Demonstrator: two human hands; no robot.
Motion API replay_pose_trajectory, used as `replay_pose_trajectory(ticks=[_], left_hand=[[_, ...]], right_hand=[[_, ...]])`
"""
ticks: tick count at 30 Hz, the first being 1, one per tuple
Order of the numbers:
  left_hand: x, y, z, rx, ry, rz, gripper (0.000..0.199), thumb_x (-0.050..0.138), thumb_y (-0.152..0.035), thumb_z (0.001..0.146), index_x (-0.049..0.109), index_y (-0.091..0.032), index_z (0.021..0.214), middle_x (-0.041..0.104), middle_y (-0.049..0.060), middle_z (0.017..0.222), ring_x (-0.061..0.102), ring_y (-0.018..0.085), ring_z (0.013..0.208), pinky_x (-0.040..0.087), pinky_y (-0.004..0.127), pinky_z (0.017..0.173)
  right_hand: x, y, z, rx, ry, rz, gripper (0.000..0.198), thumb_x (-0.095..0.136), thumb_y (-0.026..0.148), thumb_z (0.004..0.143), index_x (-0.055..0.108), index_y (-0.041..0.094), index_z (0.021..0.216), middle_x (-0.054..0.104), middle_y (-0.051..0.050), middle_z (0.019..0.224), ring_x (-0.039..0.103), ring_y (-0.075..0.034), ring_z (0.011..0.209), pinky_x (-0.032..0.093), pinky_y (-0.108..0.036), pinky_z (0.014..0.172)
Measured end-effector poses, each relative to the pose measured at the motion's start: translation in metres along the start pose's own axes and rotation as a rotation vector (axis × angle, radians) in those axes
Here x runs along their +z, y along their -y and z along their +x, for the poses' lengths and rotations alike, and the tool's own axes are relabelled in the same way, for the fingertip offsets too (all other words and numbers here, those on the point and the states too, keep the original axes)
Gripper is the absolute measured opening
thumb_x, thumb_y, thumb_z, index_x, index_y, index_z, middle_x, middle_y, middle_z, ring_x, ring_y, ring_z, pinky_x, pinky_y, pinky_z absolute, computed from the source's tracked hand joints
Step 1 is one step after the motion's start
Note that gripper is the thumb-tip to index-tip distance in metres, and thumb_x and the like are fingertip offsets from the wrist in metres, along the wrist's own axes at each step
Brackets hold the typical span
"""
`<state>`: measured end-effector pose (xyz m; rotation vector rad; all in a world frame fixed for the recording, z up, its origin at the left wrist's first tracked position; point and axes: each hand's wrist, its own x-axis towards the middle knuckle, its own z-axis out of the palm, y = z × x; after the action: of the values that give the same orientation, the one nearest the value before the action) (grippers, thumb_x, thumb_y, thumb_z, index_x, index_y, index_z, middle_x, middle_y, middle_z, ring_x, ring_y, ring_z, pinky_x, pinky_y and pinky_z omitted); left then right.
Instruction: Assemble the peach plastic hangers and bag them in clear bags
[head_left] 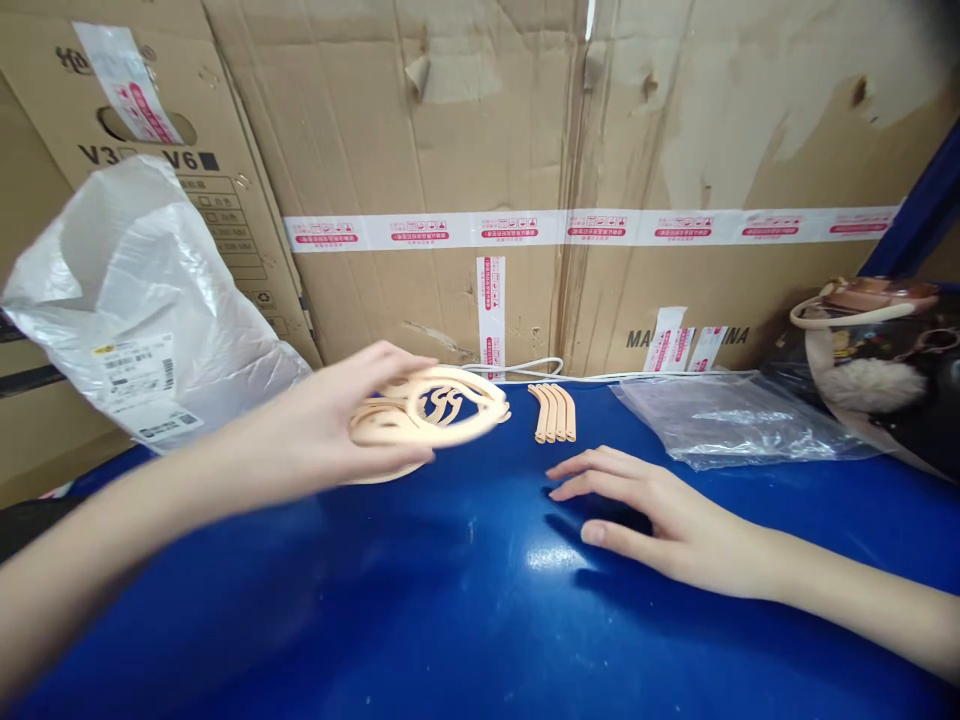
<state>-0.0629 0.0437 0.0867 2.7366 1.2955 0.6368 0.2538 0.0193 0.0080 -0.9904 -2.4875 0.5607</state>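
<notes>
While left fingers clasp a cream, smoothly curved, open-looped part | right fingers half spread, empty

Glossy blue tabletop across the lower half of the frame. Near centre, four curved peach strips, side by side; left of these, small curved pieces, partly hidden; right of centre, a flat clear plastic bag; at right edge, a dark handbag; along the back, white cable.
</notes>
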Motion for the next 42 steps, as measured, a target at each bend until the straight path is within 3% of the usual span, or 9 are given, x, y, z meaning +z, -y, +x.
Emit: replay_pose_trajectory(ticks=[4, 10, 17, 26, 42], left_hand=[[-0.018, 0.040, -0.003, -0.193, 0.012, 0.029, 0.057, 0.057, -0.053, 0.082, 0.049, -0.020, 0.127, 0.059, 0.004, 0.124, 0.056, 0.025, 0.108, 0.046, 0.039, 0.091], [-0.012, 0.068, -0.009, -0.203, 0.030, 0.003, 0.054, 0.057, -0.050, 0.083, 0.052, -0.016, 0.125, 0.060, 0.005, 0.124, 0.057, 0.025, 0.109, 0.044, 0.039, 0.093], [-0.015, 0.068, -0.011, -0.206, 0.096, -0.044, 0.049, 0.056, -0.048, 0.085, 0.052, -0.020, 0.126, 0.063, 0.000, 0.123, 0.059, 0.023, 0.108, 0.047, 0.036, 0.090], [-0.008, 0.082, -0.010, -0.136, 0.089, -0.014, 0.058, 0.056, -0.052, 0.084, 0.051, -0.016, 0.128, 0.061, 0.007, 0.125, 0.059, 0.023, 0.107, 0.046, 0.038, 0.092], [-0.004, 0.080, -0.009, -0.132, 0.137, 0.002, 0.055, 0.055, -0.052, 0.086, 0.053, -0.019, 0.129, 0.056, 0.005, 0.134, 0.052, 0.025, 0.118, 0.037, 0.043, 0.102]], right_hand=[[0.002, 0.000, 0.000, -0.037, 0.114, -0.169, 0.044, 0.051, 0.050, 0.091, 0.055, 0.027, 0.129, 0.045, -0.007, 0.143, 0.043, -0.025, 0.128, 0.033, -0.044, 0.106], [0.002, 0.003, 0.001, -0.097, 0.110, -0.224, 0.045, 0.049, 0.049, 0.092, 0.055, 0.024, 0.129, 0.048, -0.011, 0.141, 0.047, -0.027, 0.125, 0.037, -0.046, 0.103], [0.002, 0.002, 0.000, -0.095, 0.133, -0.261, 0.046, 0.047, 0.049, 0.093, 0.053, 0.023, 0.130, 0.046, -0.010, 0.142, 0.046, -0.025, 0.126, 0.037, -0.043, 0.104], [0.003, 0.003, 0.001, -0.111, 0.120, -0.263, 0.045, 0.047, 0.048, 0.093, 0.054, 0.022, 0.130, 0.048, -0.012, 0.141, 0.047, -0.026, 0.124, 0.038, -0.044, 0.103], [0.003, 0.001, 0.000, -0.114, 0.118, -0.266, 0.045, 0.047, 0.048, 0.093, 0.054, 0.022, 0.130, 0.048, -0.012, 0.141, 0.047, -0.026, 0.125, 0.038, -0.045, 0.103]])
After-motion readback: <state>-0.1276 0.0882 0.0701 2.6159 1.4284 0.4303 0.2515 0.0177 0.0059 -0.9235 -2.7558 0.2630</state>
